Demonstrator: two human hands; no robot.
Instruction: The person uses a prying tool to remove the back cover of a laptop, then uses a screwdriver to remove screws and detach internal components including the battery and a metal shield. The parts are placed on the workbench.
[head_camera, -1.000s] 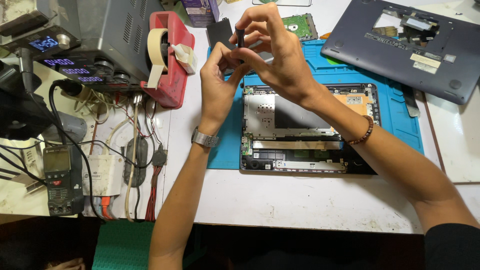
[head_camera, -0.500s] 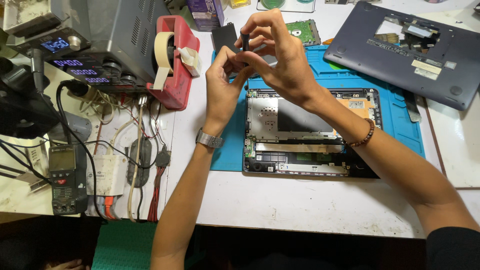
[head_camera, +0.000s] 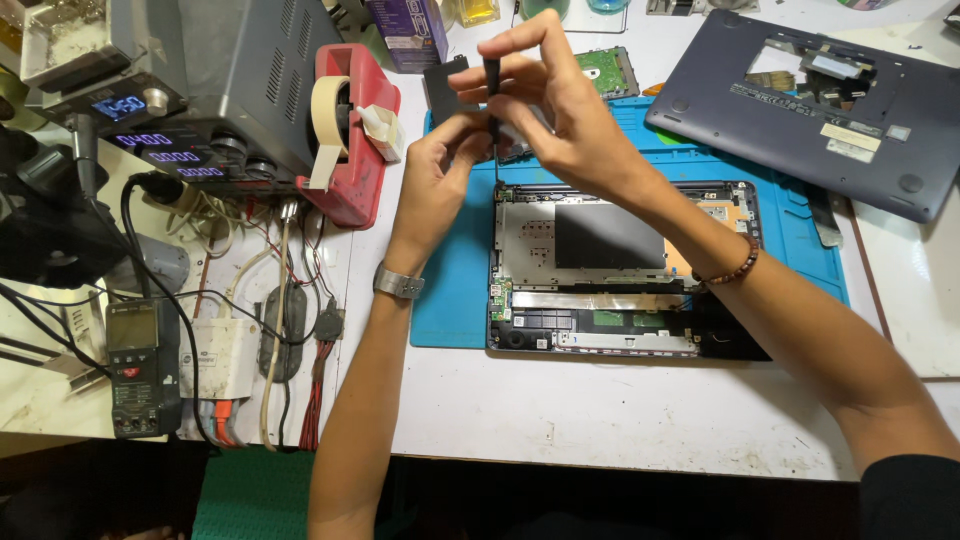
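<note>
Our right hand (head_camera: 560, 110) still pinches the black screwdriver (head_camera: 492, 100) upright, left hand (head_camera: 435, 185) gripping a small part beside it; both have dipped nearer the opened laptop (head_camera: 610, 270)

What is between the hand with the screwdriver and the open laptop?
Nothing visible. The right hand holds the thin black screwdriver upright, its tip right at the top left corner of the opened grey laptop base. The left hand sits beside it, not in between.
</note>
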